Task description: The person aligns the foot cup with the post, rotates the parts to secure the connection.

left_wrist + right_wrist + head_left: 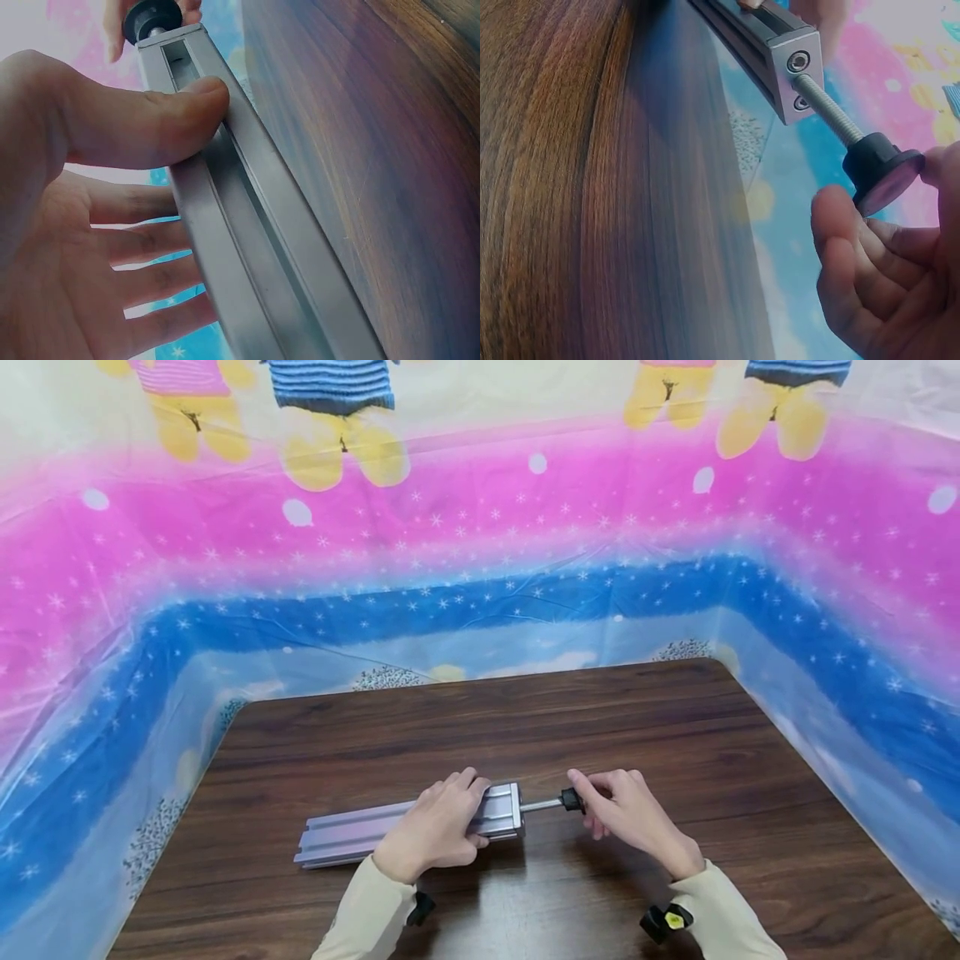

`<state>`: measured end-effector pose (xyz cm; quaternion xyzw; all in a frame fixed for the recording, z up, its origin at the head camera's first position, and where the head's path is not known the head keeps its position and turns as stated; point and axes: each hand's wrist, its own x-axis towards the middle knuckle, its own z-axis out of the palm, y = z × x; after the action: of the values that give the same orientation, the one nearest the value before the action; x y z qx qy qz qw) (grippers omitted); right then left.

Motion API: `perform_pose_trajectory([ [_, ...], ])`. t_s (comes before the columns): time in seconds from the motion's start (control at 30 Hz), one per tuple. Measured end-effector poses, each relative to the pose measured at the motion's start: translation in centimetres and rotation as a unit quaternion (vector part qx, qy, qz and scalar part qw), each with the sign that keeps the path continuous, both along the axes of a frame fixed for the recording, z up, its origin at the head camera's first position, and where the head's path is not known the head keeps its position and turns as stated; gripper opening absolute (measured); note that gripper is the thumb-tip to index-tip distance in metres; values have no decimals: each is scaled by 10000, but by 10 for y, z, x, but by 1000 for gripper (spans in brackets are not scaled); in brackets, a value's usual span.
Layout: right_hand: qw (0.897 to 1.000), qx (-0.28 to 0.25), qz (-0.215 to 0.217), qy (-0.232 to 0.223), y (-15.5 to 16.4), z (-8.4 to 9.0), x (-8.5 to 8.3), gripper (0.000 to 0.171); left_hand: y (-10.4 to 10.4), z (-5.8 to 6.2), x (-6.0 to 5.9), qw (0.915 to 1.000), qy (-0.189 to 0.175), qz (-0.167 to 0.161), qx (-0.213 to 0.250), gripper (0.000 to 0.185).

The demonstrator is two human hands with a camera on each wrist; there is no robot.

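Note:
An aluminium profile [356, 837] with slotted sides lies lengthwise over the table, its length running left to right. My left hand [442, 818] grips it near its right end; in the left wrist view the thumb presses along the slot and the fingers reach round the other side. From the end plate [786, 75], which has two socket screws, a threaded rod [831, 112] sticks out. At the rod's outer end sits a black levelling foot [881, 171] with a round base. My right hand [633, 814] pinches that foot at its rim between thumb and fingers.
A dark wood-grain table [480, 727] spreads beneath both hands. Behind and beside it hangs a printed cloth [450, 543] in pink, blue and white. A black strap mount [663, 922] is worn on the right wrist, another [422, 908] on the left.

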<state>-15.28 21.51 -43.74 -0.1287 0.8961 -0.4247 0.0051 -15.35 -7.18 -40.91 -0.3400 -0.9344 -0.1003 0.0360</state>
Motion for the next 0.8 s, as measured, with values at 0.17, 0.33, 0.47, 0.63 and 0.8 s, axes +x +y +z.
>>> perform_pose_trajectory([
  [0.17, 9998, 19, -136, -146, -1, -2, 1, 67, 0, 2, 1, 9999, -111, 26, 41, 56],
  [0.33, 9989, -112, -37, -455, 0, -3, 4, 69, 0, 5, 3, 9994, -341, 79, 88, 54],
  [0.47, 9985, -224, 257, -420, 5, -2, 8, 57, 0, 5, 4, 9988, -454, 118, 100, 52],
  [0.63, 9920, -617, 978, 506, 12, -4, 14, 48, 0, 6, 3, 9990, -424, 112, 117, 51],
  [0.8, 9811, -708, 1304, 1239, 15, -6, 11, 52, -1, 9, 3, 9984, -508, 150, 172, 51],
])
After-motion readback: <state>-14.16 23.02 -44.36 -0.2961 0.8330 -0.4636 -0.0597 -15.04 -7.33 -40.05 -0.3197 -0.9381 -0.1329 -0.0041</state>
